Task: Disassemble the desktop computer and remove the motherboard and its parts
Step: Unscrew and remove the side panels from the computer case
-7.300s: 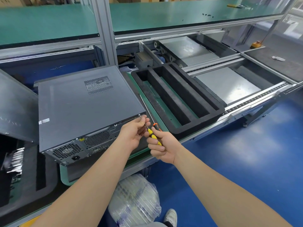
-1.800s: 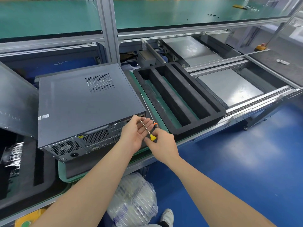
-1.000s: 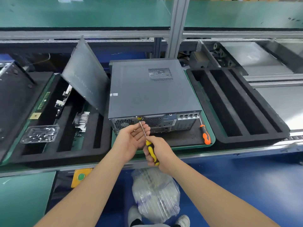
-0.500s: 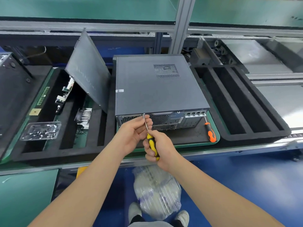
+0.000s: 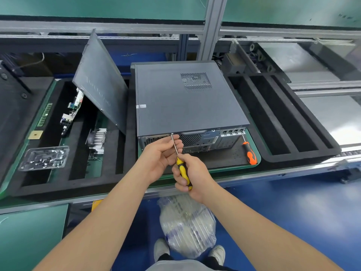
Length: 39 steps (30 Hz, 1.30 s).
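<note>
- One desktop computer (image 5: 187, 102) is lying flat on a green-edged mat (image 5: 224, 158), cover on, rear panel facing the person.
- Black foam tray (image 5: 304, 155) is sitting just right of the mat.
- Grey side panel (image 5: 101, 83) is leaning tilted, just left of the computer.
- Left hand (image 5: 158, 155) is curling its fingers round the shaft of a yellow-handled screwdriver (image 5: 181, 168), near the tip.
- Right hand (image 5: 195, 177) is gripping the handle; tip is touching the rear panel's upper left edge.
- Orange-handled screwdriver (image 5: 250, 154) is lying on the mat beside the rear panel.

I see the dark grey computer (image 5: 187, 102) lying flat on a green-edged mat (image 5: 224, 159), lid on, back toward me, with a yellow-handled screwdriver (image 5: 180, 164) at its top-left edge.
</note>
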Each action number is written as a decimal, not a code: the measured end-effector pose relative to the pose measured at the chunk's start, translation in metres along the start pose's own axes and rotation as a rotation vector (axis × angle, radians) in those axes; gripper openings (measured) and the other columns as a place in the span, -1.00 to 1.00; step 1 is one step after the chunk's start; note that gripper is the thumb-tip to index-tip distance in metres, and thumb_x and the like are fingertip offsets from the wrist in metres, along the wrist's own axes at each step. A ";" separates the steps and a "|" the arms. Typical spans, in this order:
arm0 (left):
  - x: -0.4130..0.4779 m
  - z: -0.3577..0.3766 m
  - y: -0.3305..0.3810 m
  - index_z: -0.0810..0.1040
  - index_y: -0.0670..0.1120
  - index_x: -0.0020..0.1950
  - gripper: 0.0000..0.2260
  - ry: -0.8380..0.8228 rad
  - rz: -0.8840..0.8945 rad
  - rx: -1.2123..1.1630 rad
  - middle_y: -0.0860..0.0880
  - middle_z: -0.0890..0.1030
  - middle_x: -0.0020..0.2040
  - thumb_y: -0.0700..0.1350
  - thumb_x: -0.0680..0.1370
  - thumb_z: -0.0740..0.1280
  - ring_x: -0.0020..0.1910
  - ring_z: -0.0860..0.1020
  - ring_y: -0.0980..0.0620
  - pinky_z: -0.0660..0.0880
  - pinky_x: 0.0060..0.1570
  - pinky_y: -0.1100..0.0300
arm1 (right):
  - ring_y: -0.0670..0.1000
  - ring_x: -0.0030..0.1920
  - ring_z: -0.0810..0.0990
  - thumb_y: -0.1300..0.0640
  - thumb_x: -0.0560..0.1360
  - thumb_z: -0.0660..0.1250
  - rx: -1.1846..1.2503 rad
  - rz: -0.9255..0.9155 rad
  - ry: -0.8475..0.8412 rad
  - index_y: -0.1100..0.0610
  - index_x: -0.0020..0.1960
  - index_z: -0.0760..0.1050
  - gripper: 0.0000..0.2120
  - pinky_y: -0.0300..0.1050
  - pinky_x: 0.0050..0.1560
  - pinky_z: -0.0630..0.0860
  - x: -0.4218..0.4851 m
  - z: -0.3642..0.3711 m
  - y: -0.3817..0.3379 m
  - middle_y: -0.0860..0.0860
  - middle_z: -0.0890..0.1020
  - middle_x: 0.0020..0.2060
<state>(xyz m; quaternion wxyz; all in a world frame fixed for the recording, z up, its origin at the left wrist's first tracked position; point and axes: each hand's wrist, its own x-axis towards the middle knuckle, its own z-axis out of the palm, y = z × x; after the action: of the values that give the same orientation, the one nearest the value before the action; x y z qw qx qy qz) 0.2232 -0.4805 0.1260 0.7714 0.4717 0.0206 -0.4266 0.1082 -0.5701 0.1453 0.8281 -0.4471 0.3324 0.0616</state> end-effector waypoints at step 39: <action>-0.001 0.005 0.006 0.70 -0.22 0.14 -0.81 0.028 -0.039 0.070 -0.17 0.74 0.08 -0.16 0.58 0.45 0.07 0.72 -0.07 0.66 -0.09 0.17 | 0.16 -0.17 0.64 0.11 0.66 0.15 -1.098 -0.455 0.544 0.13 0.14 0.65 -0.71 -0.10 -0.22 0.56 -0.003 0.027 -0.005 0.12 0.65 -0.11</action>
<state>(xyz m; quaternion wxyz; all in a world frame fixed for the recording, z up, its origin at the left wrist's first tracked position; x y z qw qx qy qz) 0.2244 -0.4827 0.1335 0.7456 0.5040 0.0257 -0.4351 0.1211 -0.5517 0.1613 0.3581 -0.8637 0.3477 -0.0696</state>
